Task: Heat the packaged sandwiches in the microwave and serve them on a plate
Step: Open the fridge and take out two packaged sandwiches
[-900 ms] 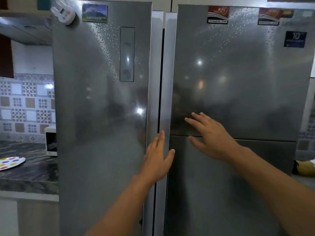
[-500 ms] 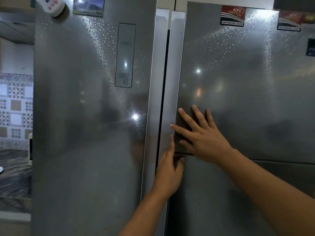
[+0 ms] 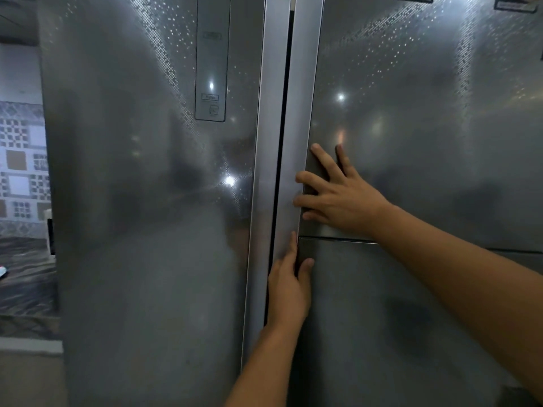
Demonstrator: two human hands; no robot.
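A grey side-by-side fridge fills the view, with its left door (image 3: pixel 147 201) and right door (image 3: pixel 426 113) both closed. My left hand (image 3: pixel 289 289) holds the left edge of the right door's lower panel (image 3: pixel 367 318): fingers lie in the groove by the centre handle strip (image 3: pixel 289 142), thumb on the panel's front. My right hand (image 3: pixel 338 195) lies flat with fingers spread on the upper panel, fingertips reaching over its left edge. No sandwiches are visible. A white sliver of the microwave (image 3: pixel 48 227) shows past the fridge's left side.
A dark marbled counter (image 3: pixel 26 289) runs at the left below a patterned tile wall (image 3: pixel 20 160). A small bit of the spotted plate (image 3: pixel 2 271) shows at the left border. A control panel (image 3: pixel 212 60) sits on the left door.
The view has closed in on the fridge. Both hands moved to the right door's left edge; the left hand went from flat over the centre gap to holding the lower panel's edge.
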